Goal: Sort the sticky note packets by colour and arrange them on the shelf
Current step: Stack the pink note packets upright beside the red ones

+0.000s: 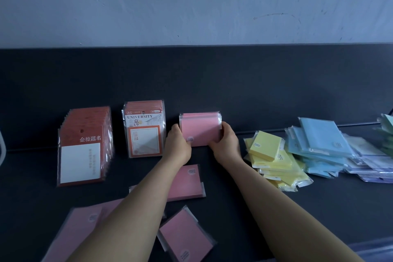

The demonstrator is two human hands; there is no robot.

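Observation:
A row of pink sticky note packets [200, 128] stands upright against the dark back panel of the shelf [255, 91]. My left hand [177, 147] grips its left side and my right hand [226, 144] grips its right side. Loose pink packets lie flat in front: one [187, 183] under my left forearm, one [185, 238] nearer me, and more [76, 232] at the lower left. Two standing rows of red packets sit to the left, one [85, 147] with a white window and one [145, 130] marked UNIVERSITY.
To the right lie loose heaps of yellow packets [270, 155], blue packets [319, 144], pale purple packets [370, 166] and green packets [387, 127] at the frame edge. A pale wall rises behind the shelf.

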